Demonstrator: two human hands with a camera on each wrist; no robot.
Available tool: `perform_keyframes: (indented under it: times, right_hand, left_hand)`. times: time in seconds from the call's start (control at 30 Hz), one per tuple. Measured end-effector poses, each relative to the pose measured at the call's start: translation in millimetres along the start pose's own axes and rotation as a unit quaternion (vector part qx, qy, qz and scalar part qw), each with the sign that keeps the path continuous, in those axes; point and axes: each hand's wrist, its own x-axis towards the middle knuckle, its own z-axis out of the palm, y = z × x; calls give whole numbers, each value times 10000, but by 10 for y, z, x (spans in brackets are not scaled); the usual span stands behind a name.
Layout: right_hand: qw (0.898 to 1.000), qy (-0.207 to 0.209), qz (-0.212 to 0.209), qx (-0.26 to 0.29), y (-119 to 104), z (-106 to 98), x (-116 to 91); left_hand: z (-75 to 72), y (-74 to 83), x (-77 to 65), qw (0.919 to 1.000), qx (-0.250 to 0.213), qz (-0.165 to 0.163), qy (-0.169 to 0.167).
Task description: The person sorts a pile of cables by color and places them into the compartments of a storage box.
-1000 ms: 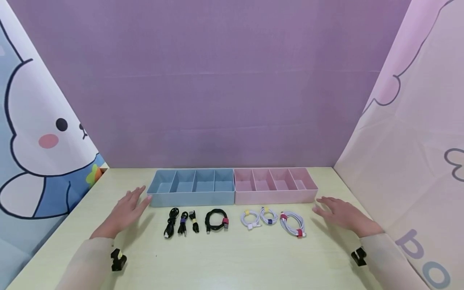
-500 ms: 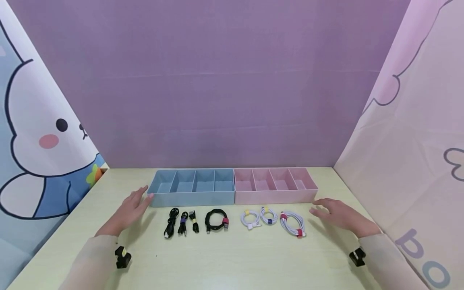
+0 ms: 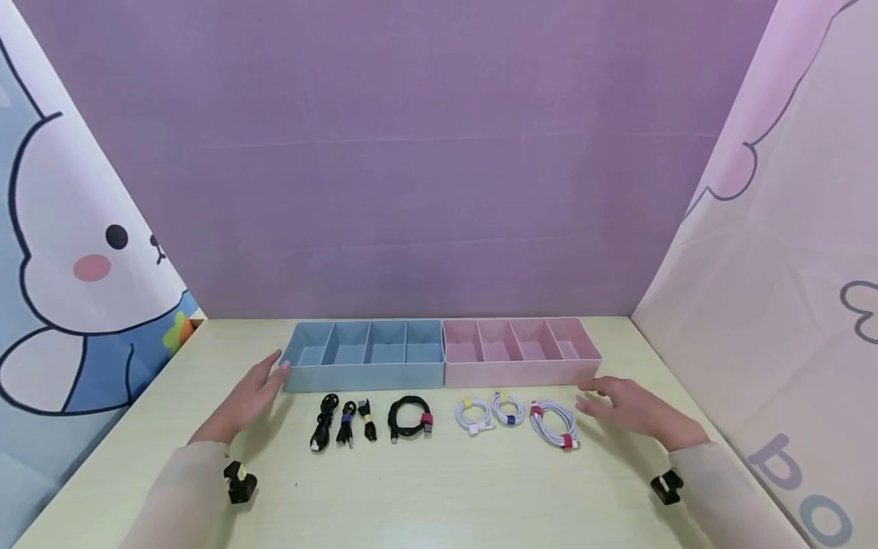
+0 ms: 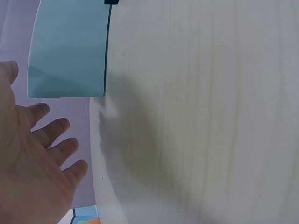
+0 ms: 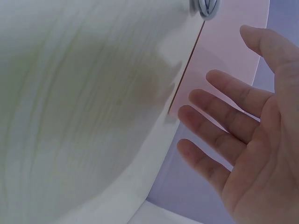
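My left hand (image 3: 245,398) is at the left end of a blue divided box (image 3: 363,377), fingers spread and holding nothing. In the left wrist view, the left hand (image 4: 37,163) shows its palm beside the blue box (image 4: 70,51). My right hand (image 3: 634,408) hovers at the right front corner of a pink divided box (image 3: 521,374), right of a large white coiled cable (image 3: 565,418). The right wrist view shows the right hand's (image 5: 252,126) fingers loosely extended in front of the pink box (image 5: 224,51); whether they touch it I cannot tell.
Black bundled cables (image 3: 325,423), (image 3: 346,425), (image 3: 368,421) and a black coiled cable (image 3: 393,419) lie before the blue box. Two smaller white coils (image 3: 460,421), (image 3: 497,415) lie before the pink box. A purple backdrop (image 3: 425,168) stands behind the table (image 3: 439,496).
My right hand has moved left, toward the large white coiled cable. My left hand has shifted slightly right, closer to the blue box. The boxes and cables have stayed put.
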Motion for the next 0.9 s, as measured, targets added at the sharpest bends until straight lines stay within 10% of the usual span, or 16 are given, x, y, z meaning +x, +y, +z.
perform_keyframes:
  times: [0.9]
  right_hand:
    - [9983, -126, -563, 63, -190, 153, 153]
  left_hand:
    - [86, 40, 66, 9965, -708, -429, -135]
